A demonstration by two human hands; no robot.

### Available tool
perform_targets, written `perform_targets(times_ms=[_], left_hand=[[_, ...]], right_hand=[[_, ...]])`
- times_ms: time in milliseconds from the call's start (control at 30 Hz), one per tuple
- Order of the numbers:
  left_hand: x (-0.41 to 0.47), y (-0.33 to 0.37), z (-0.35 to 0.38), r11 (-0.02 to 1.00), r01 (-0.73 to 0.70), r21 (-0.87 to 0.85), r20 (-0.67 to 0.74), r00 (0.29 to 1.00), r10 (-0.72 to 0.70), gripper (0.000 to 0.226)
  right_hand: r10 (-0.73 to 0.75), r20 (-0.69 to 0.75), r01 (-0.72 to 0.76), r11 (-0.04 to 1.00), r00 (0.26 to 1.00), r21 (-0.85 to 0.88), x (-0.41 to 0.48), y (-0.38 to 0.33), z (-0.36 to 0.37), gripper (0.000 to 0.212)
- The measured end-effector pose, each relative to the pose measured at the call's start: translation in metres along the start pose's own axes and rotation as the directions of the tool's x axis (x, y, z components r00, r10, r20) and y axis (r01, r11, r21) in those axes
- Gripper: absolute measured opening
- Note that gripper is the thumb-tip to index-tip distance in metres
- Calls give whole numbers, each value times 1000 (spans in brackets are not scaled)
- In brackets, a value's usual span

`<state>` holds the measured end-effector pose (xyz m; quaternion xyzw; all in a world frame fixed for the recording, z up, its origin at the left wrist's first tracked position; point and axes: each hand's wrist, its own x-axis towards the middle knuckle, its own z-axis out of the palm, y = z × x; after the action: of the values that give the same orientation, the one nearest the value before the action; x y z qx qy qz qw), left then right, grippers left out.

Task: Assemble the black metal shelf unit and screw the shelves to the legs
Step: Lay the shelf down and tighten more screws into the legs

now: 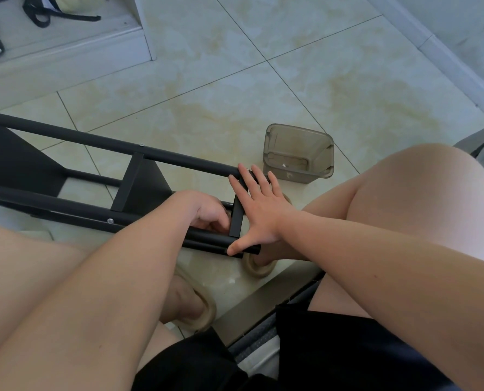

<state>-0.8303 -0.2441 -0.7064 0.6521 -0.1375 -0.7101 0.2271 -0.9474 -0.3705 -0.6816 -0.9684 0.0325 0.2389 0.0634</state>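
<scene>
shelf unit [146,182] lying sideways on the glossy beige tile floor [235,94] | right hand [259,210] spread flat on its end | left hand [204,213] curled just beside, grip unclear | plastic tub [298,153] just past the right hand

Black metal shelf unit [145,187] lying on side on floor [235,88]

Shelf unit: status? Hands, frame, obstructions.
Right hand open, flat across end shelf. Left hand curled behind it, grip unclear. Shelf unit on its side. Plastic bin beside, not blocking.
</scene>
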Motion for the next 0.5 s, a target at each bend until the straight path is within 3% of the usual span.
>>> perform_targets(times_ms=[233, 333, 500], left_hand=[[-1, -1, -1, 1000, 20, 17, -14, 1000, -19, 21], [1, -1, -1, 995, 35, 96, -89, 996, -26, 27], [-4, 1, 1, 988, 32, 149, -44, 999, -26, 9]], right_hand=[[-5, -2, 5, 1000, 1000, -3, 1, 1, 0, 155], [-4, 3, 4, 1000, 1000, -5, 2, 2, 0, 155], [-3, 3, 3, 1000, 1000, -5, 1, 1, 0, 156]])
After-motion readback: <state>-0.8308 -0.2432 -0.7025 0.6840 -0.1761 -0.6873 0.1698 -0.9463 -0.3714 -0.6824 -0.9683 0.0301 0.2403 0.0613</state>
